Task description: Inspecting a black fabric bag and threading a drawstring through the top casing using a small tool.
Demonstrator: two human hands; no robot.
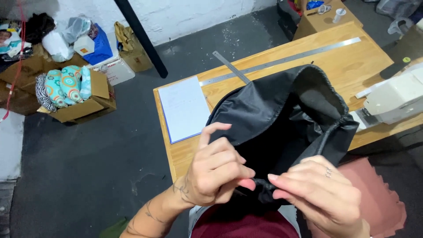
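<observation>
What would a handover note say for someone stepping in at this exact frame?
Left hand: pinching the gathered edge of the black shiny fabric bag.
Right hand: pinching the same edge from the other side, fingertips nearly meeting.
Bag: held up over the wooden worktable, mouth open and facing away.
On the table: long steel ruler, white paper sheet, white sewing machine.
Done or left: cannot tell from this frame.

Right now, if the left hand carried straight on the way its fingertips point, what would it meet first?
Most likely the right hand: the left hand points across at it, both pinching the black fabric bag; depth is unclear.
</observation>
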